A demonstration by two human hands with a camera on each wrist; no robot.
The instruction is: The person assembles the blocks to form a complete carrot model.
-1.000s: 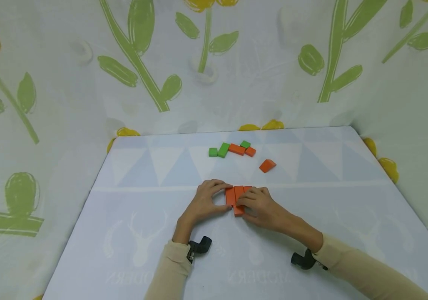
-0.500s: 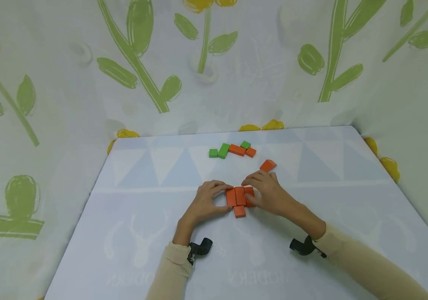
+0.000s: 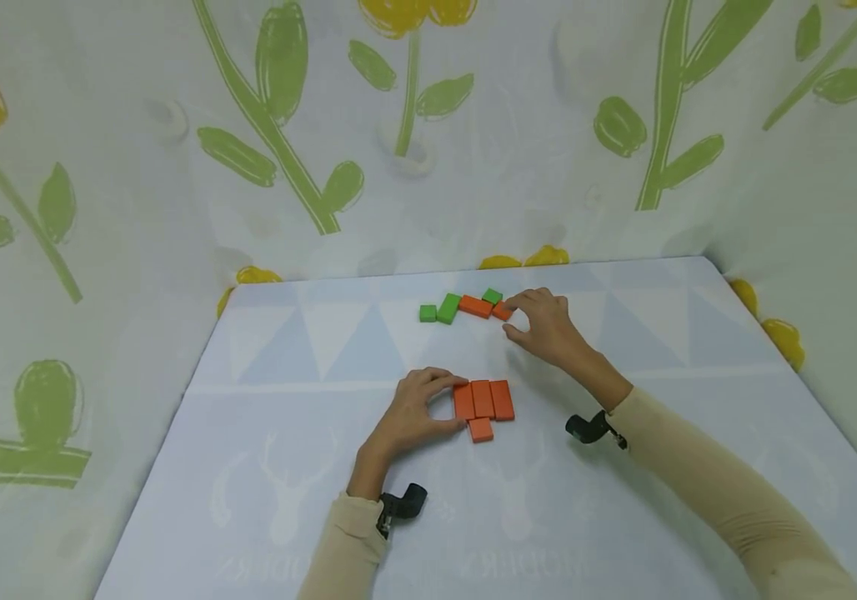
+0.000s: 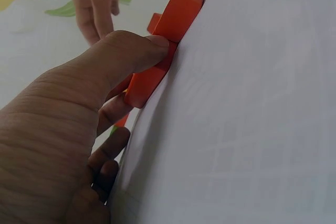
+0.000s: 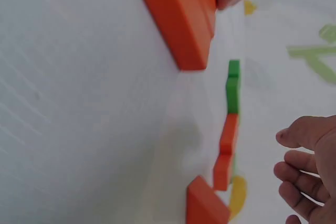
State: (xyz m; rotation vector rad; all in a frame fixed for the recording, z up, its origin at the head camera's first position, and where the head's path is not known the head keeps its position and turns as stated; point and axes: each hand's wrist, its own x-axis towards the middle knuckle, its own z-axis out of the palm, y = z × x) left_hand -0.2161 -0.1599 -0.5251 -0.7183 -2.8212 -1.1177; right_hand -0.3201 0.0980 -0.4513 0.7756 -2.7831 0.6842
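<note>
Three orange blocks lie side by side, the middle one [image 3: 483, 399] flanked by a left block [image 3: 463, 402] and a right block [image 3: 502, 401]. A smaller orange block [image 3: 481, 430] touches their near side. My left hand [image 3: 411, 410] holds the left block, its thumb at the near end and a finger at the far end; the thumb also shows on orange in the left wrist view. My right hand [image 3: 544, 327] is raised further back, fingers apart and holding nothing. In the right wrist view an orange wedge-shaped block [image 5: 205, 203] lies apart from that hand; in the head view the hand hides it.
Along the back of the table [image 3: 308, 467] runs a loose row: a green cube [image 3: 428, 313], a longer green block [image 3: 448, 308], an orange block [image 3: 475, 307], another small green block [image 3: 492, 296] and a small orange block [image 3: 502, 311]. A patterned cloth wall stands behind.
My right hand has let go of the orange blocks and moved away toward the back, over the wedge-shaped block. The left hand has stayed at the left block.
</note>
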